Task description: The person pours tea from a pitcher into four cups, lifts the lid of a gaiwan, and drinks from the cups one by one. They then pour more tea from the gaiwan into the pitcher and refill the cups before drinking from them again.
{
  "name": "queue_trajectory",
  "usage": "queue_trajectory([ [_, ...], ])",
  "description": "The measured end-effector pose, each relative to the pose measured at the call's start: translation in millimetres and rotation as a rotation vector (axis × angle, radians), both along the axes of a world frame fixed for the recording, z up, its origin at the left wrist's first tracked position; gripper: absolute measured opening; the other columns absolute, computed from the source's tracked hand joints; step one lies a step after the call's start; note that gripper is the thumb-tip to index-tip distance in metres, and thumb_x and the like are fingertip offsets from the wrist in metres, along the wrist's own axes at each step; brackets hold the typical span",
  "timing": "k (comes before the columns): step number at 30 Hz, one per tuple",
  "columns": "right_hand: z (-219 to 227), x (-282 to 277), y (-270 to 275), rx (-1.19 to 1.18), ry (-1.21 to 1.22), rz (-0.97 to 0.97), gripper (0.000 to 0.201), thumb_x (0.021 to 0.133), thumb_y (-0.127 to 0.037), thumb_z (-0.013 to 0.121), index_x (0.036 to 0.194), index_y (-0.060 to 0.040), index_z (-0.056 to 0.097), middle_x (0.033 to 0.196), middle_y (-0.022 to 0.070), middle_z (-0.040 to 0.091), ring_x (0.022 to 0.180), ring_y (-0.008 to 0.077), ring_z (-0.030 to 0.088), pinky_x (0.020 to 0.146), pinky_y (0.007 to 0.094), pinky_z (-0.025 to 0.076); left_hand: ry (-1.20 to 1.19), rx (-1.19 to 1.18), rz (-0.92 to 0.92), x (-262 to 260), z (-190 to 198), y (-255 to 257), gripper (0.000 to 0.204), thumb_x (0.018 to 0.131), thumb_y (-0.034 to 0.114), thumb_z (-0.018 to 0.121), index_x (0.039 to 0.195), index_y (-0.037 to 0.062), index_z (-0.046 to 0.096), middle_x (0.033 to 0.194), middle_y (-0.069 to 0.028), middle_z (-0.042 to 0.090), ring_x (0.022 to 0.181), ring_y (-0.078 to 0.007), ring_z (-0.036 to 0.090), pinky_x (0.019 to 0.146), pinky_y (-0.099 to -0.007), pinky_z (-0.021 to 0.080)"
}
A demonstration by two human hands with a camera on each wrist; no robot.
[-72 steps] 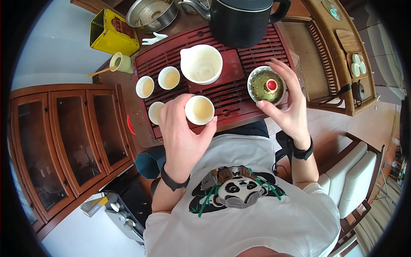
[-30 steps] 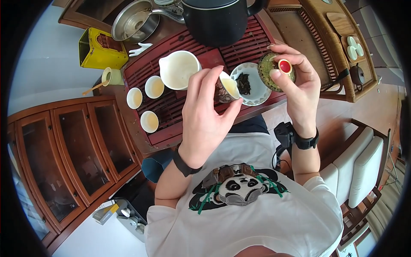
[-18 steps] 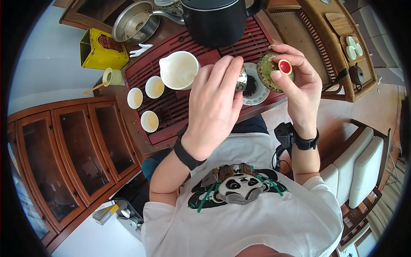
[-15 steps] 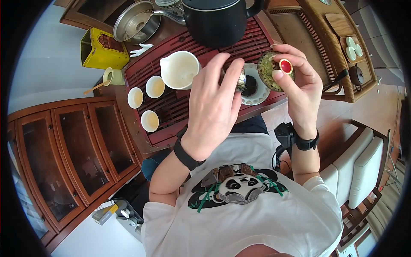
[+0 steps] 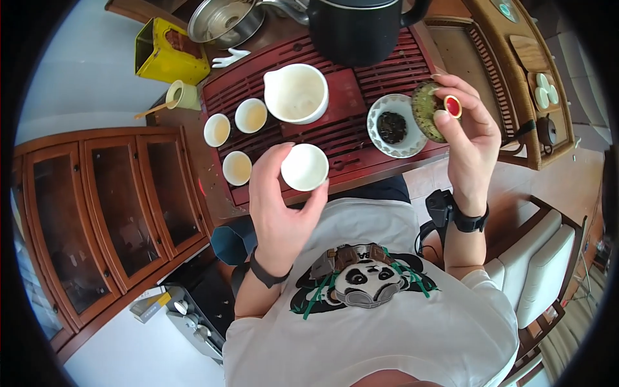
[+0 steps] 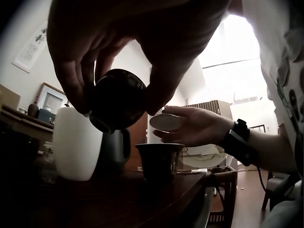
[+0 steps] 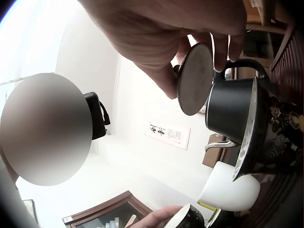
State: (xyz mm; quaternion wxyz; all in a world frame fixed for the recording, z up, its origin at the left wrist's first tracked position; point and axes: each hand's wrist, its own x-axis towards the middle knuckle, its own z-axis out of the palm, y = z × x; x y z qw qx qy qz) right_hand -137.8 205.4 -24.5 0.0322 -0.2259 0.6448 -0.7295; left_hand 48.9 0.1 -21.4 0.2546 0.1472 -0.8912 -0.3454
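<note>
In the head view my left hand [image 5: 277, 219] holds a small teacup [image 5: 305, 168] by its sides, above the front of the tea tray [image 5: 345, 109]. The cup's white inside shows no tea; its dark outside shows in the left wrist view [image 6: 118, 97]. My right hand [image 5: 476, 138] pinches a green patterned lid [image 5: 425, 111] by its red knob, tilted over the right edge of a gaiwan bowl [image 5: 407, 146]. Dark wet tea leaves [image 5: 392, 127] lie in that bowl. Several steps left, teacups [image 5: 251, 116] of pale tea stand on the tray.
A white pitcher [image 5: 296, 93] stands mid-tray, with a black kettle [image 5: 354, 32] behind it. At the back left are a yellow tin [image 5: 171, 51], a steel pan [image 5: 225, 26] and a pale green pot [image 5: 185, 95]. A wicker tray [image 5: 464, 71] lies to the right.
The right hand has lifted the lid off the gaiwan and moved it right. The left hand has tipped its tea-filled cup over the gaiwan, then brought the cup back left, upright, without tea.
</note>
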Motion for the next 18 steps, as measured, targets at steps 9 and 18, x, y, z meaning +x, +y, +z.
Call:
queue_trajectory([
  [9,0.7,3.1,-1.9,0.002,-0.040,0.009,0.024,0.088,0.000,0.075,0.112,0.0026,0.073,0.132,0.0150,0.062,0.121,0.0206,0.058,0.107,0.0352,0.044,-0.148,-0.372,0.088,-4.4,-9.5,-30.9,0.066,0.074,0.010,0.080,0.135,0.0026,0.056,0.120,-0.0161,0.059,0.110,-0.0350,0.059,0.096,-0.0463,0.048],
  [18,1.0,5.0,-1.9,0.021,-0.023,0.001,0.024,0.089,-0.002,0.075,0.112,0.0030,0.072,0.134,0.0158,0.061,0.121,0.0210,0.059,0.107,0.0352,0.044,-0.178,-0.396,0.146,-7.2,-17.3,-32.5,0.064,0.075,0.020,0.084,0.132,0.0074,0.058,0.115,-0.0120,0.064,0.117,-0.0306,0.054,0.105,-0.0458,0.033],
])
